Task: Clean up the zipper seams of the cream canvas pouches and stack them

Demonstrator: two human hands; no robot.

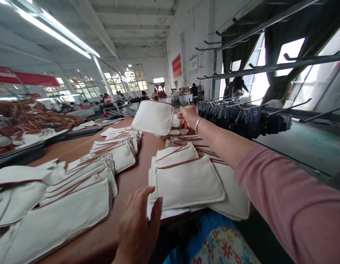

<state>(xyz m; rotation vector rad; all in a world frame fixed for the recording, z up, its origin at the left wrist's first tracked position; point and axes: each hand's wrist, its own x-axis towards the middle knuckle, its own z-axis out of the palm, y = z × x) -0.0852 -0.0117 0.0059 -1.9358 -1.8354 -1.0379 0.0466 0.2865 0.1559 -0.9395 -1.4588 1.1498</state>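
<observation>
My right hand [190,116], a bangle at its wrist, is stretched far forward over the table. Its fingers are curled closed, and a small red object [185,125] shows beneath them; its kind is unclear. Just left of those fingertips a white pouch-like piece [153,118] with brown edging sits tilted above the far end of a row; I cannot tell whether the fingers touch it. Near me, my left hand [141,220] is open, thumb apart from the fingers. It is beside the left edge of the nearest white piece [189,183], which lies on a stack of similar ones.
More white pieces [76,207] with brown edging lie in overlapping rows on the brown tabletop [131,165]. Brown material [29,113] is heaped at the far left. To the right stands a metal rack [269,69] with prongs, dark bundled straps [227,117] below it. People sit working far back.
</observation>
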